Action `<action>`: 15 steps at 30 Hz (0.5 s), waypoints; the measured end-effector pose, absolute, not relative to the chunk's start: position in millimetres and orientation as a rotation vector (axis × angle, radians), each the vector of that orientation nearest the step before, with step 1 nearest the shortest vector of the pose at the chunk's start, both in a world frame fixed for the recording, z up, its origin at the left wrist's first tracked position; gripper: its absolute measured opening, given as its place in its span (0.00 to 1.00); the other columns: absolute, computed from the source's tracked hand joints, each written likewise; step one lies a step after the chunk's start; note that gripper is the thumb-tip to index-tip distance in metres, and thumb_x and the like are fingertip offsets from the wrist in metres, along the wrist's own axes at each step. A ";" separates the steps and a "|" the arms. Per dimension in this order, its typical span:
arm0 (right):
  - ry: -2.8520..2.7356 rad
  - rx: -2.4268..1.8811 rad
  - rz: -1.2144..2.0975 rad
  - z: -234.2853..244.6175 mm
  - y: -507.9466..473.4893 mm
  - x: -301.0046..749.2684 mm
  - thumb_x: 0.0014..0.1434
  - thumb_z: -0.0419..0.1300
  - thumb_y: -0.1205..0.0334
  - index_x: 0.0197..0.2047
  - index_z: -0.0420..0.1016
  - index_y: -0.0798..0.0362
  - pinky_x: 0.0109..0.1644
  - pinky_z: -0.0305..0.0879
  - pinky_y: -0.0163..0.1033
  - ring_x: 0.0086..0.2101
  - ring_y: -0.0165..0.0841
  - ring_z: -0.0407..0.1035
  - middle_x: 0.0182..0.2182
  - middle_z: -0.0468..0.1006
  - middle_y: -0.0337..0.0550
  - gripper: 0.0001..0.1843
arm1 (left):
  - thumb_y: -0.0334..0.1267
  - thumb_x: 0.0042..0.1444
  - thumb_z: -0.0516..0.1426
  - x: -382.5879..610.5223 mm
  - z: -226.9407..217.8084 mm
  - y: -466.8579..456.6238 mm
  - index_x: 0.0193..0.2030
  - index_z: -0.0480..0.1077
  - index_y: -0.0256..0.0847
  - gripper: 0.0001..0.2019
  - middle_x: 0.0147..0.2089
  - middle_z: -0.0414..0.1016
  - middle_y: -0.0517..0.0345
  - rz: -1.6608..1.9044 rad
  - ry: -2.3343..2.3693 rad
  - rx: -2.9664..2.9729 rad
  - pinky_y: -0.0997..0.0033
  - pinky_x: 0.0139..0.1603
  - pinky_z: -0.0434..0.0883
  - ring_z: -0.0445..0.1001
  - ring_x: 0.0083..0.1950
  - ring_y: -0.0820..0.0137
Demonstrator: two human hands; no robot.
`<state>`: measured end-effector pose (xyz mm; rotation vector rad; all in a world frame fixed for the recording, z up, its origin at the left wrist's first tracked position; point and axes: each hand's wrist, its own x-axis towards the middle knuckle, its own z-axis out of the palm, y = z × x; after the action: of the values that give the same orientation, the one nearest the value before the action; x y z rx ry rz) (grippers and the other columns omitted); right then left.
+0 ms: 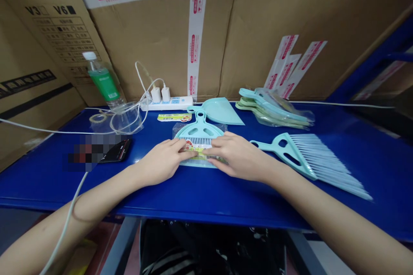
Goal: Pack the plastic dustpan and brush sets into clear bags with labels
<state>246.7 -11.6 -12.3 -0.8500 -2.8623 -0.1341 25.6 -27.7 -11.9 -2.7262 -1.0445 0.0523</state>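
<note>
A light-blue dustpan and brush set (200, 126) lies in front of me on a clear plastic bag (196, 163), its handle pointing away. Across the brush's bristles is a yellow and white label card (196, 150) with red pictures. My left hand (164, 161) grips the card's left side, thumb on top and fingers curled. From the right, my right hand (240, 157) holds the card in the same way, with its thumb near the other one. My fingers cover the card's ends. A loose light-blue hand brush (298, 154) lies right of my right hand, bristles pointing right.
Behind the set are another dustpan (222, 110), a label card (174, 117) and a power strip (176, 103). Bagged sets (274, 109) are stacked back right. A bottle (105, 81), tape roll (97, 118), cables and phone-like black object (116, 151) are left. Cardboard boxes (155, 38) wall the back.
</note>
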 end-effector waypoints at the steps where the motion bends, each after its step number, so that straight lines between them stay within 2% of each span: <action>1: -2.860 -0.848 -0.135 -12.8 -11.2 246.8 0.61 0.54 0.65 0.41 0.78 0.53 0.38 0.55 0.40 0.31 0.35 0.66 0.29 0.74 0.44 0.11 | 0.23 0.57 0.47 25.5 -12.4 -27.7 0.57 0.67 0.46 0.24 0.38 0.67 0.55 0.053 -1.040 -2.724 0.64 0.44 0.69 0.70 0.41 0.66; 9: -2.920 -0.894 -0.207 -9.3 -14.0 244.4 0.62 0.53 0.67 0.44 0.78 0.53 0.39 0.55 0.41 0.31 0.36 0.66 0.29 0.74 0.45 0.13 | 0.23 0.58 0.47 28.3 -17.6 -26.6 0.59 0.64 0.46 0.24 0.42 0.69 0.53 0.052 -1.018 -2.694 0.66 0.45 0.70 0.71 0.44 0.66; 15: -2.922 -0.913 -0.191 -6.5 -15.4 246.0 0.62 0.52 0.68 0.38 0.80 0.54 0.38 0.53 0.40 0.30 0.34 0.65 0.27 0.73 0.44 0.13 | 0.23 0.58 0.46 30.4 -14.3 -27.4 0.57 0.66 0.47 0.24 0.40 0.69 0.54 0.088 -1.054 -2.671 0.65 0.45 0.69 0.71 0.44 0.66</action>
<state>246.0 -15.4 -6.5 -0.9134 -2.9221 -0.1906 30.4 -27.4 -14.3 -2.6711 -1.0541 0.0878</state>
